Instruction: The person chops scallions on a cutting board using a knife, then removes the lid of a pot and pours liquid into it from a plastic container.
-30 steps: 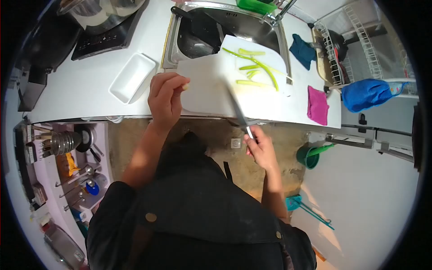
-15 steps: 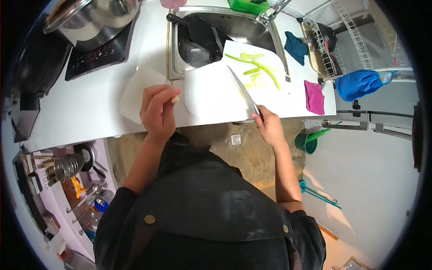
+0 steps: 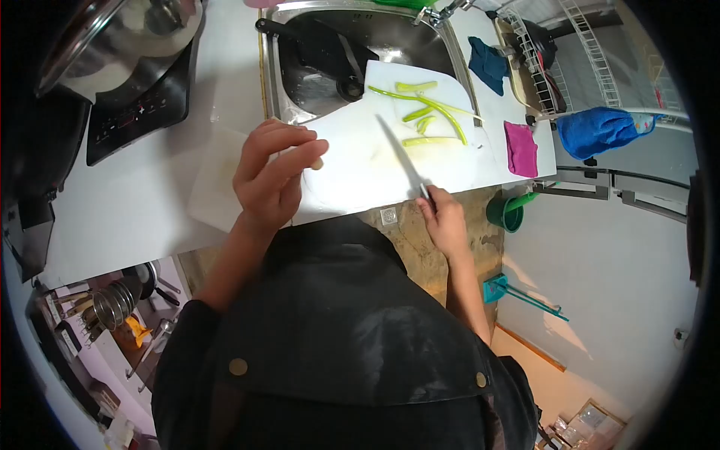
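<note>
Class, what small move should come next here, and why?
Perhaps lower the left hand to the flat white cutting board: it seems to pinch a small pale piece, while the right hand holds the long grey metal knife over that board.

A kitchen: the sink (image 3: 401,37) has a tap (image 3: 433,15), left of it a pot (image 3: 116,49) sits on a hob (image 3: 142,127), right of it stands a wire rack (image 3: 533,60), a board (image 3: 349,176) overlaps its front.

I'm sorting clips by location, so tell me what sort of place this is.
A kitchen, very likely. A metal sink is set into the counter, a steel pot stands at a black cooktop, and the right hand holds a knife by green stalks.
</note>
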